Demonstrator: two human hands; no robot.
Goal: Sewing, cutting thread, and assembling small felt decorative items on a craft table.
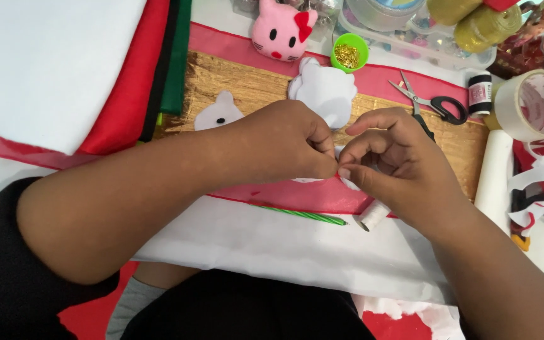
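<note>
1. Head view, looking down: left hand (pixel 288 141) and right hand (pixel 388 160) meeting fingertip to fingertip over a craft-strewn surface (pixel 266 245).
2. Left hand curled tight, thumb and forefinger pinching something very small at the meeting point; too small to tell whether needle or thread.
3. Right hand narrow, thumb and forefinger pinched on a small white felt piece (pixel 347 181), mostly hidden under the fingers, directly beneath both hands.
4. Step in hand, judging by the pinch: fine stitching or threading at the edge of that piece.
5. Next move likely calls for a steady pull with the left hand while keeping the right pinch firm, so the felt does not shift.
6. Just beyond the hands: white padded cat-head shape (pixel 323 91); beyond the left hand, a smaller white face cutout (pixel 218 114).
7. Near the right wrist: white thread spool (pixel 373 216); below the hands, green pencil (pixel 300 215).
8. Beyond the right hand: scissors (pixel 432 104); farther off, green cup of gold pins (pixel 349 53) and pink cat plush (pixel 281 31).
</note>
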